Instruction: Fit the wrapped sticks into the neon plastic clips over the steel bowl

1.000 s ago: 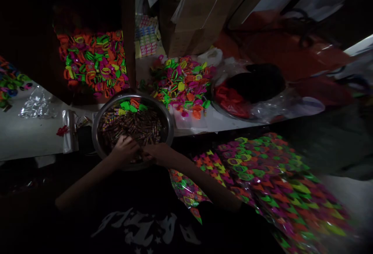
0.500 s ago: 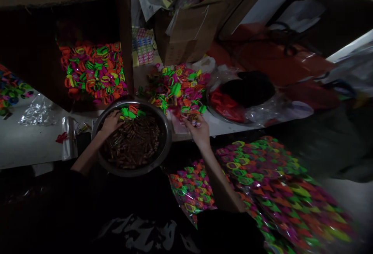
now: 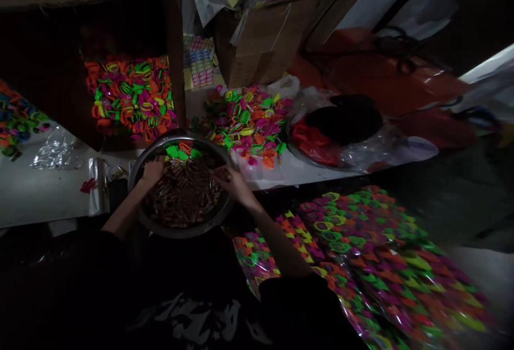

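Plastic-wrapped toys (image 3: 361, 216) fill the lower right, and left of center there's a metal bowl (image 3: 188, 231) of thin brown sticks (image 3: 188, 195). Left hand (image 3: 153, 169) is curled at the bowl's left, right hand (image 3: 229, 180) bent at its right, can't tell if either's gripping anything. Looks like the picking-through step, so next move probably calls for careful fingertips, with a bright pile (image 3: 252, 120) on the counter (image 3: 40, 195) beyond.

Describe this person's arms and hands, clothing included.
The left hand and right hand are bare, without gloves. The black shirt has short sleeves, leaving the forearms uncovered, and pale lettering on it. Finer details are too dark.
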The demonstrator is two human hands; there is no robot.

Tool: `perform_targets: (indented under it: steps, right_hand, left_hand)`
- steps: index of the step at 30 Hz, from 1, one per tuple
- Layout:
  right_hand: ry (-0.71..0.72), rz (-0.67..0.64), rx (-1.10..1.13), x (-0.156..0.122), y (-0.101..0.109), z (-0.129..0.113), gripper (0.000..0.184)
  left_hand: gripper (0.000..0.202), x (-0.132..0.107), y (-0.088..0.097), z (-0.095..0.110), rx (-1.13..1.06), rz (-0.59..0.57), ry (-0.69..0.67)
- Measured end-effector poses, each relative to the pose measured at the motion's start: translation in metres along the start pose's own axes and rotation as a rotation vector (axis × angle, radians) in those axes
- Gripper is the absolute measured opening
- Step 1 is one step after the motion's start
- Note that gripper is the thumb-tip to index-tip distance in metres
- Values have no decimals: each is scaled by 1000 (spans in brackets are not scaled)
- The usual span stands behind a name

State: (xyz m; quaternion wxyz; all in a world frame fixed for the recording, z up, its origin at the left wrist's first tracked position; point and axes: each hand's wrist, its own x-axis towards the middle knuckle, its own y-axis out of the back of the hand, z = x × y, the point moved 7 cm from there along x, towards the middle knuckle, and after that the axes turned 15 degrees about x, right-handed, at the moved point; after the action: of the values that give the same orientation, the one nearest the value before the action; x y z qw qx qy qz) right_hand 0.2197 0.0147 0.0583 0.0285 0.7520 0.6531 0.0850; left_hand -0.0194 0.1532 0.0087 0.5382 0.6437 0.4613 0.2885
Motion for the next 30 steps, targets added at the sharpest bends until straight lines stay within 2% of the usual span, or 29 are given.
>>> perform_targets:
  steps: [3,6,8,12,15,19,25,30]
  right_hand:
    - [13,-85,34,-6,-13,3,28]
    - [19,-136,23,-13,-20,5,27]
    - [21,-167,5,-16,-22,3,27]
    - [95,-228,-38,-25,-25,-23,24]
    - [200,-236,-44,-32,-25,-50,23]
    - [325,-241,-12,-44,-28,-78,30]
    - [469,-277,-107,-58,-40,-101,36]
    - [468,-319,-180,-62,-48,-103,49]
  left_hand:
    - [38,0,-2,-10,-43,-20,35]
    - [35,-3,9,-12,-82,9,53]
    - [33,-12,26,-5,-192,88,2]
    - [30,-49,75,26,-484,290,-266]
    - [32,-83,105,41,-458,404,-361]
    - [32,-118,131,47,-412,506,-410]
    - [22,-147,150,50,-212,645,-435]
    - [17,-153,155,52,-221,669,-438]
